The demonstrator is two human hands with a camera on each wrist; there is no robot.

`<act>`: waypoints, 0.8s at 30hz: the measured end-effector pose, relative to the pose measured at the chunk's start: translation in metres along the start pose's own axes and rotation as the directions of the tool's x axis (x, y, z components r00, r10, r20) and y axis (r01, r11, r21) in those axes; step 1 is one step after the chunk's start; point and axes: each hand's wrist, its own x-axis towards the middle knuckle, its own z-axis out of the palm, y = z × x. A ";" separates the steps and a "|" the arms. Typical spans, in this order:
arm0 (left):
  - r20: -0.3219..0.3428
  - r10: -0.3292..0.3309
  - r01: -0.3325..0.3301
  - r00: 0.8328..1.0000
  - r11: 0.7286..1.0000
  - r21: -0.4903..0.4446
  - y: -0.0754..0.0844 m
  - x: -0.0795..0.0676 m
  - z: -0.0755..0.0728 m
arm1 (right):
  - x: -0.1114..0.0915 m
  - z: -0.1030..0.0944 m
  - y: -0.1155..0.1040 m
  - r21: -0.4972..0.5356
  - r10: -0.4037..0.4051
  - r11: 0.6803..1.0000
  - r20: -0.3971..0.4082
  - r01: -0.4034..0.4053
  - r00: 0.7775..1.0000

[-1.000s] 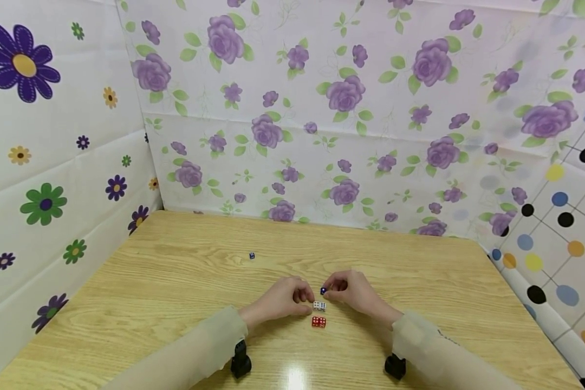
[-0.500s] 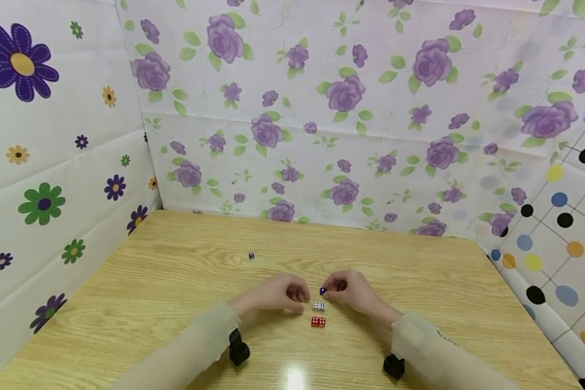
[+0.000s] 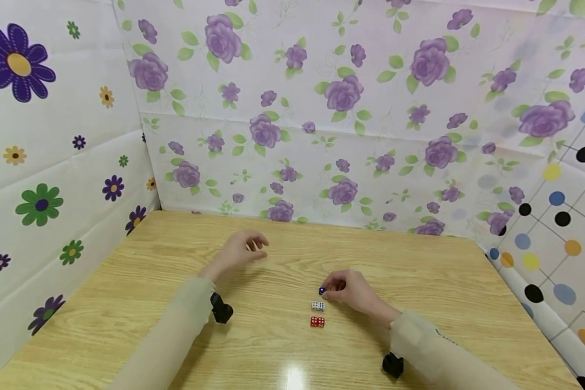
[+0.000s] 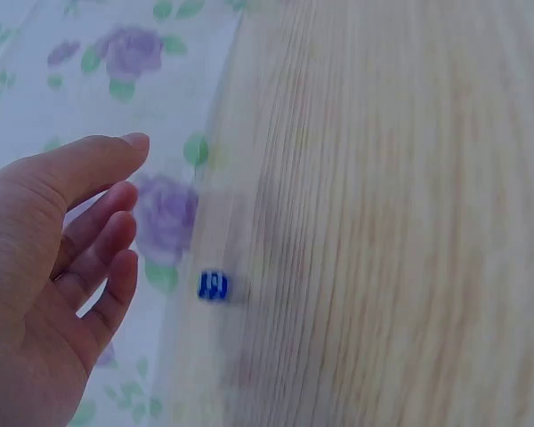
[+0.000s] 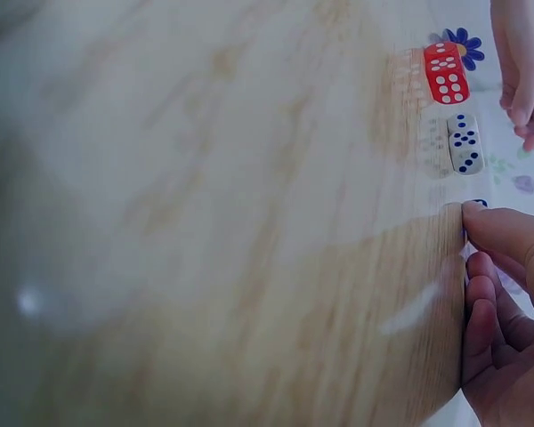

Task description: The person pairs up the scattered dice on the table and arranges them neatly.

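Note:
My right hand (image 3: 353,290) rests low on the table and pinches a small blue die (image 3: 322,291) between thumb and fingertips. Just in front of that die sit two white dice (image 3: 318,306) side by side, and nearer to me two red dice (image 3: 317,322) in the same way. In the right wrist view the red dice (image 5: 447,76) and white dice (image 5: 465,142) show large dots. My left hand (image 3: 239,250) is at the back left of the table, fingers loosely bent and holding nothing. Close to its fingertips lies another blue die (image 4: 213,286), hidden behind the hand in the head view.
The wooden table (image 3: 434,271) ends at a cloth wall with purple roses (image 3: 343,92). A flower-patterned cloth (image 3: 41,205) stands at the left and a dotted one (image 3: 565,247) at the right. Both wrists carry black cameras (image 3: 393,365).
My left hand has left the white dice and moved away to the back left, over by the lone blue die. The right hand stays in place, pinching its blue die.

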 end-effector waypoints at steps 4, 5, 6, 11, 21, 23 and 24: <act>-0.044 -0.068 0.067 0.997 0.998 -0.005 -0.018 0.001 -0.008 | 0.000 0.000 0.000 0.000 -0.009 1.000 0.000 0.009 1.000; -0.042 -0.076 0.076 0.996 0.997 -0.005 -0.022 0.001 -0.008 | 0.000 0.000 0.000 -0.001 -0.010 1.000 -0.001 0.010 1.000; -0.041 -0.081 0.081 0.996 0.997 -0.006 -0.026 0.001 -0.009 | 0.000 0.000 0.001 -0.002 -0.010 1.000 -0.001 0.010 1.000; -0.020 -0.130 0.129 0.991 0.991 -0.039 -0.042 -0.004 -0.007 | 0.001 0.000 0.001 -0.004 -0.010 1.000 -0.005 0.010 1.000; -0.031 -0.185 0.183 0.982 0.981 -0.062 -0.051 -0.009 0.002 | -0.002 -0.001 -0.001 0.016 0.002 1.000 0.002 -0.002 1.000; -0.035 -0.179 0.176 0.983 0.982 -0.065 -0.051 -0.009 0.003 | -0.002 -0.001 -0.001 0.015 0.000 1.000 0.002 -0.001 1.000; -0.036 -0.176 0.174 0.984 0.983 -0.063 -0.052 -0.009 0.003 | -0.002 -0.001 -0.001 0.015 0.000 1.000 0.001 0.000 1.000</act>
